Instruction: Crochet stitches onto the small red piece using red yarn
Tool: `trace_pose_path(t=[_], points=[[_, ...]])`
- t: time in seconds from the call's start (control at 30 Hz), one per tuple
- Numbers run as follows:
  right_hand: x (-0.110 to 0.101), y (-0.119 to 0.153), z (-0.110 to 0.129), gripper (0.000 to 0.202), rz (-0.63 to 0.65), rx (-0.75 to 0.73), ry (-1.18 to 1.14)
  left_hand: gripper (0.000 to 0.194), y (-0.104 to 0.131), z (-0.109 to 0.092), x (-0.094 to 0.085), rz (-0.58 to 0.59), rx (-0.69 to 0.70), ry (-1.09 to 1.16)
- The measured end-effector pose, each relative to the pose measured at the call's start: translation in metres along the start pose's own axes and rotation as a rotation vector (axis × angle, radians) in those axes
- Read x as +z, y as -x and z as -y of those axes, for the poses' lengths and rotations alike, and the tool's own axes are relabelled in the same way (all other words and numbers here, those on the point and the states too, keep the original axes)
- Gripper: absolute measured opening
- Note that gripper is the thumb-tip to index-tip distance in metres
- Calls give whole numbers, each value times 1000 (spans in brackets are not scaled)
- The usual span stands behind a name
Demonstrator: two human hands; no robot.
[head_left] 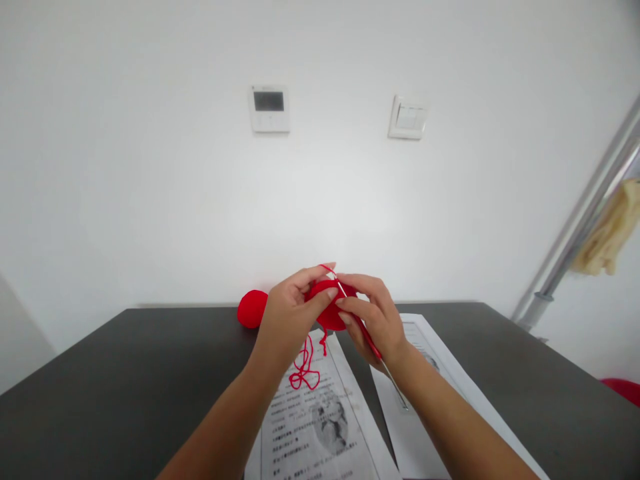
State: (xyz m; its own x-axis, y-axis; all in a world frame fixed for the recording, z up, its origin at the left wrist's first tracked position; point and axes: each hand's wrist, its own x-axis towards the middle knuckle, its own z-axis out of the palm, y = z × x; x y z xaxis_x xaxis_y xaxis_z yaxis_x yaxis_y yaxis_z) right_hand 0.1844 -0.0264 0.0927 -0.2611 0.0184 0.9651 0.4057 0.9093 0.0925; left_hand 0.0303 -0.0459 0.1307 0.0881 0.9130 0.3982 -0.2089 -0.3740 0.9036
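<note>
A red piece of crochet (330, 313) is held up between my two hands above the dark table. My left hand (295, 300) pinches its left edge with the thumb in front, and red yarn runs over the raised index finger. My right hand (375, 317) grips a crochet hook (370, 340) with a red middle and metal ends. The hook's tip meets the top edge of the piece, close to my left fingertips. A short yarn tail hangs below the piece. Loose red yarn (304, 373) lies in loops over a printed sheet. Behind my left wrist sits a red yarn ball (252, 309), partly hidden.
Printed sheets (320, 427) lie under my forearms, with another sheet (415, 440) to the right. The dark table (165, 360) meets a white wall bearing a control panel (270, 109) and a switch (408, 118). A metal pole (575, 247) slants at the right.
</note>
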Motion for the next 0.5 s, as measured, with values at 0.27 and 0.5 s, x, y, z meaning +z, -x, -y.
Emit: trace_pose_path(t=[0.27, 0.5], points=[[-4, -7, 16, 22, 42, 182, -166, 29, -11, -7, -17, 287, -273, 256], [-17, -13, 15, 15, 103, 427, -404, 27, -16, -6, -29, 384, -317, 205]])
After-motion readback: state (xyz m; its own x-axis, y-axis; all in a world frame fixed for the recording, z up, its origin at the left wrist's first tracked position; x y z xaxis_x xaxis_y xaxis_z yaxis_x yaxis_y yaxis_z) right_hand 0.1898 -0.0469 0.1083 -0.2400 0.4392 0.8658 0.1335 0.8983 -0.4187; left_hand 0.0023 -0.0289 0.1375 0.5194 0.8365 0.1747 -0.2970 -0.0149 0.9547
